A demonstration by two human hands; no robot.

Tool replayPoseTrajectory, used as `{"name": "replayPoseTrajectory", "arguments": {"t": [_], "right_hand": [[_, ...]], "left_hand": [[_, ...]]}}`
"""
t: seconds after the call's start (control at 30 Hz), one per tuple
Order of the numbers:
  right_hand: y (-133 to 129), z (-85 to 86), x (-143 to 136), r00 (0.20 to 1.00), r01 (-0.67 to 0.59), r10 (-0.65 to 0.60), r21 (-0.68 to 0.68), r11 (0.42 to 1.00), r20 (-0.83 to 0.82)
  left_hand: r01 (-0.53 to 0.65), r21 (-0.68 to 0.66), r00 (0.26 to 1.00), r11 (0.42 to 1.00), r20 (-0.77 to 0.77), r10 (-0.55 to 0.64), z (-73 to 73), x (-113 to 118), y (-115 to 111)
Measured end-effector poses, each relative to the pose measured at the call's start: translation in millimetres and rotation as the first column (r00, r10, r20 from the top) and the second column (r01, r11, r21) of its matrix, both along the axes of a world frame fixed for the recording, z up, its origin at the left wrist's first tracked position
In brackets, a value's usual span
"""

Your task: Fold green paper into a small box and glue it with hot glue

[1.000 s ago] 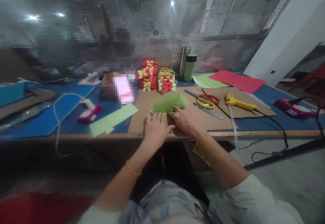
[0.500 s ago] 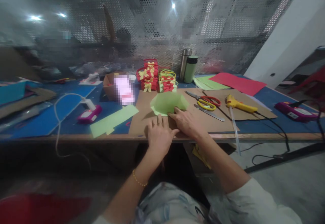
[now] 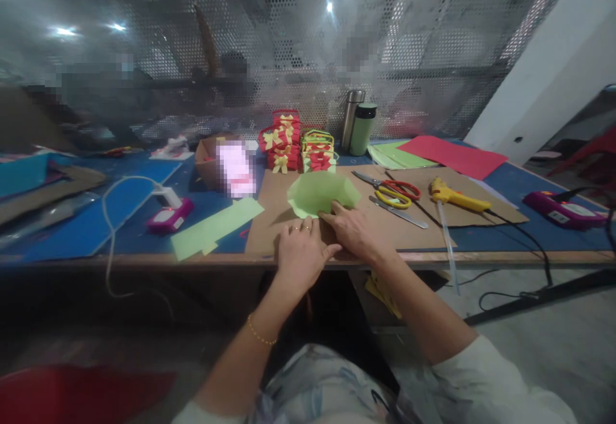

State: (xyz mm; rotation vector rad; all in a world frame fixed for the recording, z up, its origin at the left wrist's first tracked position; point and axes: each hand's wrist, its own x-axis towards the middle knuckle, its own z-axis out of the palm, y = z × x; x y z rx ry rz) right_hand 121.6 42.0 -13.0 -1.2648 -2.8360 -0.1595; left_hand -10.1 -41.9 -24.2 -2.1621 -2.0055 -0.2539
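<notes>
A light green paper sheet with angled corners lies on the brown cardboard, its near edge curling up by my fingers. My right hand grips that near edge at its right part, the forefinger on the green face and the thumb hidden. Beside it, my left hand rests palm down, fingertips touching the paper's near edge and thumb stretched toward the right hand. To the right lie red-handled scissors, yellow-handled scissors and a slim metal blade.
A yellow glue gun with a trailing cord lies at the right. Red and green paper baskets stand behind, near a green bottle. Left are a pale green strip, a phone and a purple power block.
My left hand has shifted slightly down and left, its fingers a little more bent. The green paper stands slightly more raised; my right hand keeps its place on the edge.
</notes>
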Motion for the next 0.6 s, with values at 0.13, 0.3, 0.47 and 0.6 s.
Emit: {"name": "replayPoseTrajectory", "arguments": {"t": [0.13, 0.3, 0.47, 0.6], "right_hand": [[3, -0.5, -1, 0.999, 0.003, -0.003, -0.016, 1.0, -0.045], [6, 1.0, 0, 0.99, 0.126, -0.126, -0.015, 0.992, -0.063], [-3, 13.0, -2, 0.98, 0.197, -0.196, -0.003, 0.98, -0.037], [-24, 30.8, -13, 0.979, 0.202, -0.202, -0.026, 0.979, -0.015]], "left_hand": [[0.017, -0.029, 0.999, 0.999, -0.046, -0.018, 8.0, -8, 15], [0.043, -0.053, 0.997, 0.998, -0.057, -0.046, 17.1, -11, 28], [0.06, -0.083, 0.995, 0.995, -0.072, -0.066, 20.6, -10, 36], [0.047, -0.101, 0.998, 0.994, -0.029, -0.05, 17.2, -9, 40]]}}
